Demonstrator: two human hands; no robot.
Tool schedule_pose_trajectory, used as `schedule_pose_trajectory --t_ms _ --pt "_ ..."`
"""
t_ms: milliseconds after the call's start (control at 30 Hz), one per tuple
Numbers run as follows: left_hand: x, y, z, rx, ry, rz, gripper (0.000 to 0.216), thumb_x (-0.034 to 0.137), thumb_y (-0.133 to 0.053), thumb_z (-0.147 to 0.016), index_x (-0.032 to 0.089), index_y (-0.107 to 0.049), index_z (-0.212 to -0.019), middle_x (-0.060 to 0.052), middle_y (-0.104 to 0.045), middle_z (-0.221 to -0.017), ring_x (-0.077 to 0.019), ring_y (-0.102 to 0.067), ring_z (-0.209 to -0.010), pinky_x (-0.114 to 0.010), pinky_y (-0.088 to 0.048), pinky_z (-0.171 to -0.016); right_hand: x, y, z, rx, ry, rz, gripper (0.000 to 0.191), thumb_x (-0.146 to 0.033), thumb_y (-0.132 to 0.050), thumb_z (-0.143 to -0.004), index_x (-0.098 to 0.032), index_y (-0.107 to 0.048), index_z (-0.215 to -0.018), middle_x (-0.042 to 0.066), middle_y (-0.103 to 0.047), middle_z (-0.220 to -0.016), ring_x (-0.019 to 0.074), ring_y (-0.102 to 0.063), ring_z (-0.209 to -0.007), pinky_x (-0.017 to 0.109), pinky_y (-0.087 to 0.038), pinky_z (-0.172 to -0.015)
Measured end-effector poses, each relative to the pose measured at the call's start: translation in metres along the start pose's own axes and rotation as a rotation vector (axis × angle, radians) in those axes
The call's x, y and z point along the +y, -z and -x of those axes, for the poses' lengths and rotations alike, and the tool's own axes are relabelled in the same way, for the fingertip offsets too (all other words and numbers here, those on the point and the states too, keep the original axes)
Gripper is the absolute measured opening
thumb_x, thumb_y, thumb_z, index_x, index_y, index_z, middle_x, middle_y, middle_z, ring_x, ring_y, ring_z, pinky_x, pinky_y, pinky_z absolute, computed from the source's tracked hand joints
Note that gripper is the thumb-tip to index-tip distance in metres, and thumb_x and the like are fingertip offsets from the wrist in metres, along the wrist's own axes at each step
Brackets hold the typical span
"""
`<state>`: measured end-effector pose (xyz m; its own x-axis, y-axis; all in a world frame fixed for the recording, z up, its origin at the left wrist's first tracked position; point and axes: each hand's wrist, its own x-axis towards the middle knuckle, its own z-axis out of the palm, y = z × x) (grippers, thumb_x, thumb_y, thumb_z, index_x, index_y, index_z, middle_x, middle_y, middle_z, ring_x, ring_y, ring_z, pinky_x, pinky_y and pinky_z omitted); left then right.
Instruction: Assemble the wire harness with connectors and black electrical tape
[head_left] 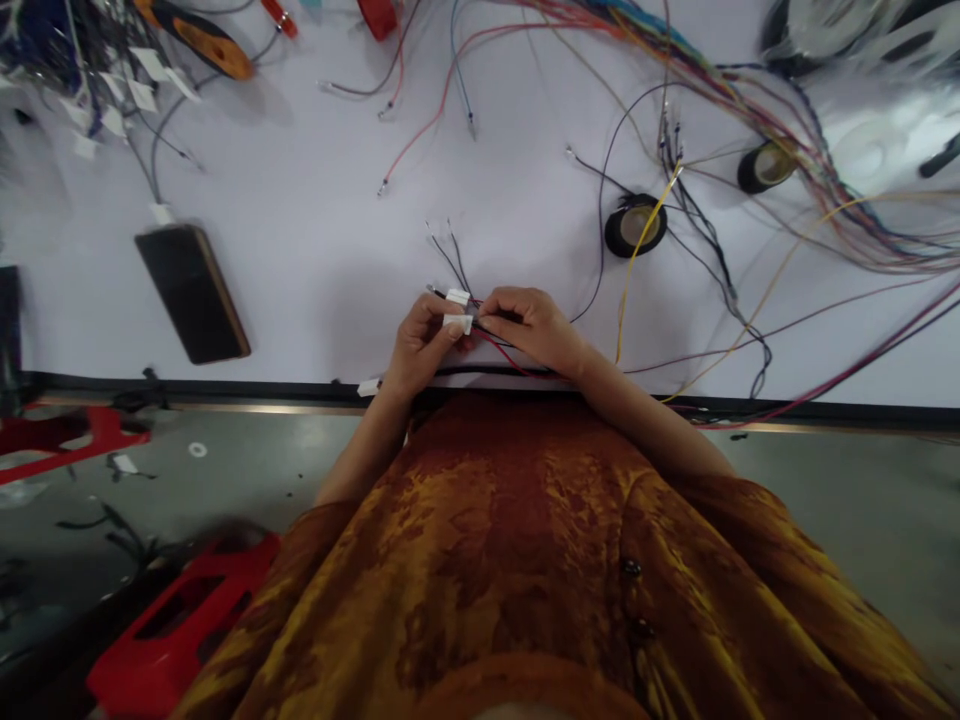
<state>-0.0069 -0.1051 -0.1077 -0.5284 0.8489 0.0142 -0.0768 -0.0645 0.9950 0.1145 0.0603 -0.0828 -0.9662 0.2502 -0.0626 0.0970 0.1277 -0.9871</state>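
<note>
Close to the table's front edge, my left hand pinches a small white connector between thumb and fingers. My right hand meets it from the right, its thumb and forefinger closed on thin wires beside the connector. Red and black wires run out under my right hand. Just beyond my fingers, two thin dark wires with metal terminals point away from me. A second white piece lies against the left fingertips. The exact grip on the wire ends is too small to make out.
A phone on a cable lies at the left. Tape rolls and a yellow wire are at the right, near a large wire bundle. Orange-black pliers lie at the back left. A red stool stands below the table.
</note>
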Motion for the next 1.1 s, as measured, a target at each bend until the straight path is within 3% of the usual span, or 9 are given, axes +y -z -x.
schedule_pose_trajectory --t_ms 267,500,600,933,1100 --pt "0.0026 -0.0007 -0.0002 0.036 0.046 -0.014 0.019 0.041 -0.073 -0.09 0.026 -0.062 -0.093 0.002 -0.065 -0.078 -0.0099 -0.064 -0.059 -0.024 -0.054 -0.055 0.0021 0.0007 0.0002 -0.017 0.013 0.001 0.018 -0.028 -0.056 -0.093 -0.017 -0.065 -0.081 0.0 -0.065 -0.079 0.0113 -0.053 -0.073 0.026 -0.042 -0.072" --pt "0.0027 0.0038 0.0004 -0.043 0.098 -0.002 0.022 0.042 -0.074 -0.089 0.025 -0.062 -0.093 0.002 -0.066 -0.074 -0.0104 -0.065 -0.058 -0.024 -0.055 -0.054 0.0044 0.0 0.0005 -0.011 0.006 0.017 0.019 -0.031 -0.055 -0.093 -0.017 -0.063 -0.082 0.0 -0.063 -0.077 0.0113 -0.052 -0.072 0.025 -0.041 -0.07" --pt "0.0023 0.0041 0.0012 -0.025 0.096 0.008 0.02 0.042 -0.072 -0.091 0.025 -0.061 -0.095 0.003 -0.066 -0.072 -0.0107 -0.065 -0.058 -0.023 -0.055 -0.054 0.0034 0.002 0.0014 -0.052 -0.018 0.013 0.019 -0.031 -0.055 -0.092 -0.017 -0.063 -0.082 0.0 -0.062 -0.076 0.0109 -0.051 -0.071 0.025 -0.041 -0.069" --pt "0.004 0.0001 0.0023 0.031 0.082 -0.019 0.019 0.041 -0.071 -0.092 0.026 -0.061 -0.094 0.003 -0.065 -0.072 -0.01 -0.064 -0.058 -0.024 -0.055 -0.055 0.0 -0.0006 0.0018 -0.009 -0.054 -0.013 0.02 -0.031 -0.057 -0.091 -0.016 -0.067 -0.084 0.0 -0.065 -0.076 0.0107 -0.051 -0.07 0.025 -0.04 -0.067" --pt "0.0043 0.0021 -0.0008 -0.047 0.107 0.005 0.019 0.041 -0.074 -0.09 0.026 -0.063 -0.095 0.003 -0.066 -0.072 -0.0107 -0.066 -0.058 -0.024 -0.056 -0.055 0.0024 -0.005 0.0039 0.044 -0.042 0.005 0.018 -0.028 -0.056 -0.09 -0.016 -0.066 -0.082 0.001 -0.065 -0.076 0.0114 -0.052 -0.071 0.025 -0.041 -0.069"
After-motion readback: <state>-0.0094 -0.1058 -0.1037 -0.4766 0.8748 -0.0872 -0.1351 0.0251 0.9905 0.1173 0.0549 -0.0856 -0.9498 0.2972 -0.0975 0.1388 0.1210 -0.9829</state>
